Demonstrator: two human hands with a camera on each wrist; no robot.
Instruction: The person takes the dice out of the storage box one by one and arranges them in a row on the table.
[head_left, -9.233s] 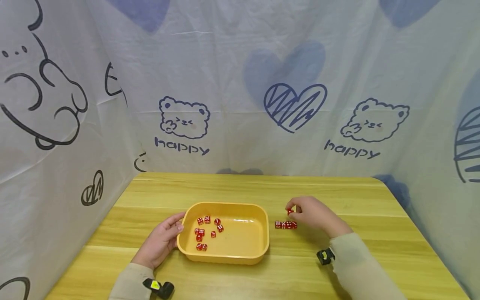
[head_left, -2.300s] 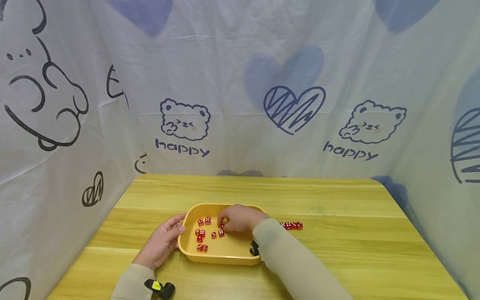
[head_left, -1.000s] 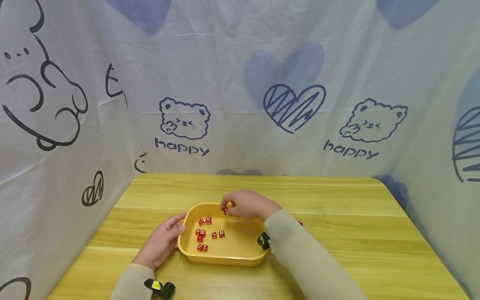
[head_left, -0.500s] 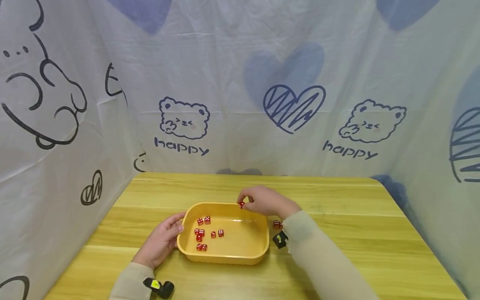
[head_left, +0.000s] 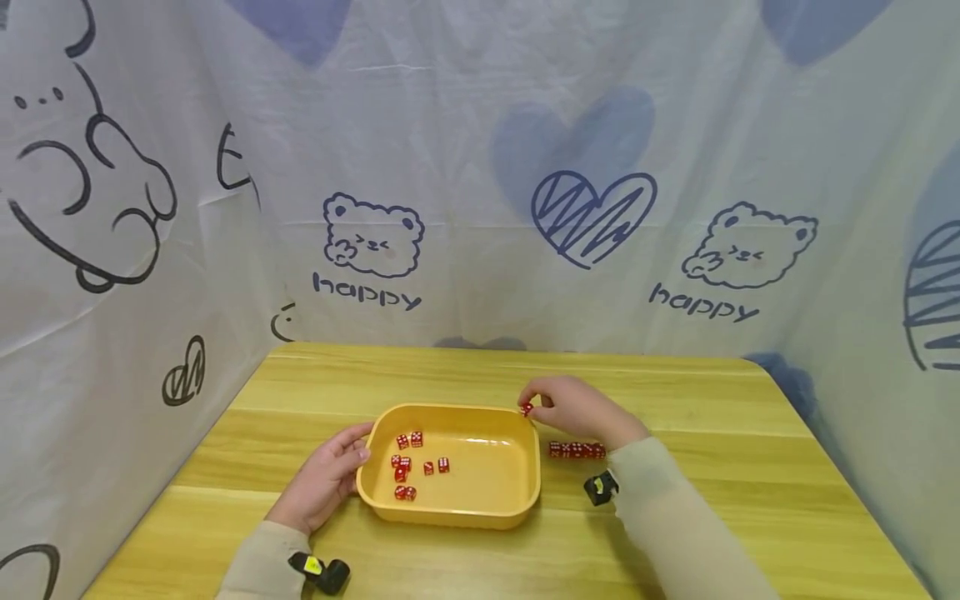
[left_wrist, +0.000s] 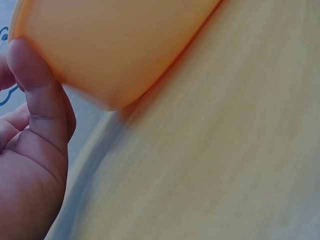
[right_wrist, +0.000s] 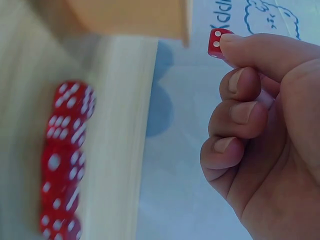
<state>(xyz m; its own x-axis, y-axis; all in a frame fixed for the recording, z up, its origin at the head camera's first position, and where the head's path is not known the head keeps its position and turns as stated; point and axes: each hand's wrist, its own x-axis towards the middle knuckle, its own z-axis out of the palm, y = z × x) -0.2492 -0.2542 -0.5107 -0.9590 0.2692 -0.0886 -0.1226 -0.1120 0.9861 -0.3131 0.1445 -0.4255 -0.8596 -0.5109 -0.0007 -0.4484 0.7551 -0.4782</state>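
My left hand (head_left: 324, 481) grips the left end of a yellow plastic tub (head_left: 448, 518), thumb at the rim and fingers outside. In the left wrist view the thumb (left_wrist: 42, 95) presses against the tub wall (left_wrist: 120, 45). Several red dice with white pips lie loose in the tub's left half, among them a single die (head_left: 444, 465). Over the tub's far right corner, my right hand (head_left: 573, 408) pinches one red die (right_wrist: 216, 43) between thumb and forefinger, the other fingers curled. Right of the tub, several red dice stand in a touching row (head_left: 577, 451).
The tub stands on a yellow wood-grain table (head_left: 675, 417). A white cloth (head_left: 480, 283) with printed bears and hearts hangs behind and at both sides. Each wrist wears a small black camera, the left one (head_left: 321, 573) lying near the table's front.
My right hand picked a die out of the tub, lifted it over the far rim and carried it right. Since the oldest frame the row has grown longer rightward. My left hand stays put.
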